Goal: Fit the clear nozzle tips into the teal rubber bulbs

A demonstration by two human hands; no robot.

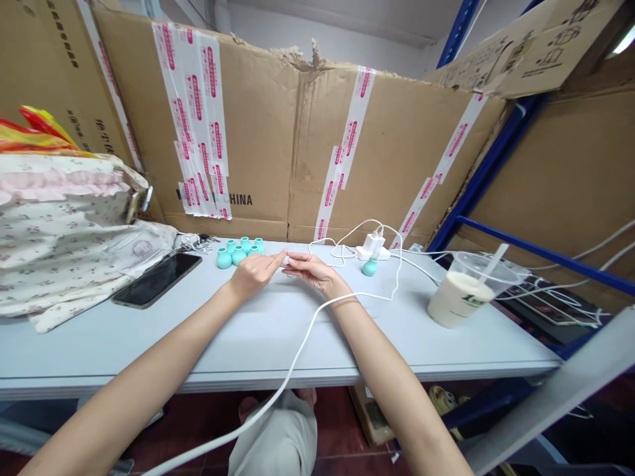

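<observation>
My left hand (pixel 254 273) and my right hand (pixel 313 270) meet above the middle of the table. Between their fingertips is a small whitish, partly see-through piece (pixel 286 260), too small to make out its kind. My right hand pinches it between thumb and fingers. The left hand is closed, its index finger stretched to the same piece. Just beyond my left hand stand several small teal round bulbs with short open necks (pixel 224 258). Another teal bulb (pixel 370 267), with a clear part on top, stands apart to the right.
A white charger (pixel 373 244) has a white cable (pixel 310 330) looping over my right forearm. A drink cup (pixel 459 291) stands right. At left lie a phone (pixel 157 281) and a floral cloth bag (pixel 64 231). Cardboard (pixel 258 132) walls the table's back; a blue rack post (pixel 476 172) stands right.
</observation>
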